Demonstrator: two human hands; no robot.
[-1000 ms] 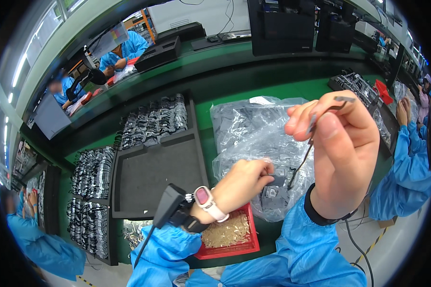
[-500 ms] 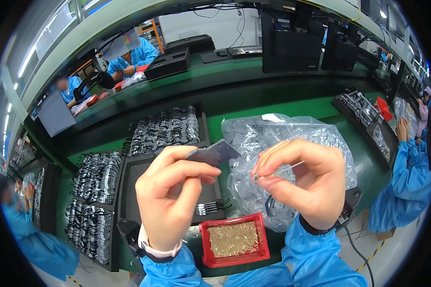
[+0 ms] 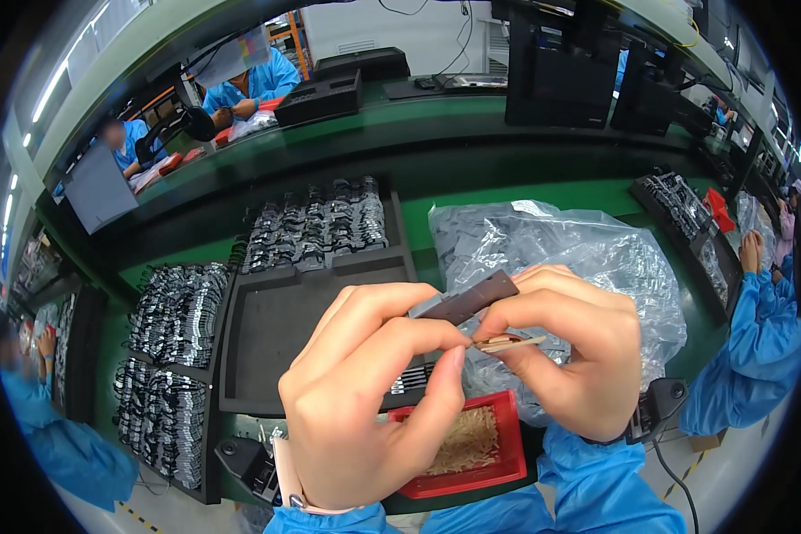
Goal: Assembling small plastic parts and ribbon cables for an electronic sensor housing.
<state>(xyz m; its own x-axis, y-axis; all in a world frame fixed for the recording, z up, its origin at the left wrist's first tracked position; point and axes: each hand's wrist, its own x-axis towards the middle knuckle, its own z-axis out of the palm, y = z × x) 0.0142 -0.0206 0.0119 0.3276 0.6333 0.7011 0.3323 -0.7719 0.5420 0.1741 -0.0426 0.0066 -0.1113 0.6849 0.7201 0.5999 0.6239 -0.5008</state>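
Both my hands meet above the bench, fingers bent and close together. A dark grey, flat rectangular plastic part (image 3: 468, 300) is held in my left hand (image 3: 360, 383), its right end beside the fingers of my right hand (image 3: 587, 356). Thumb and forefinger of my right hand pinch a thin, pale strip (image 3: 518, 343). At the strip's left end my left fingertips come close; whether they touch it I cannot tell. Below my hands stands a red bin (image 3: 513, 436) of small pale yellowish pieces (image 3: 468, 442), partly covered by my left hand.
Behind my right hand lies a clear plastic bag (image 3: 587, 245) of grey parts. Black trays (image 3: 280, 311) at the left hold rows of dark clip-like parts (image 3: 182, 311). A black device (image 3: 659, 405) sits by my right wrist. Co-workers in blue sleeves (image 3: 739, 329) sit on both sides.
My hands have come together, the left moving right and down. The grey part has shifted right, near my right fingers. The pale strip now shows more clearly.
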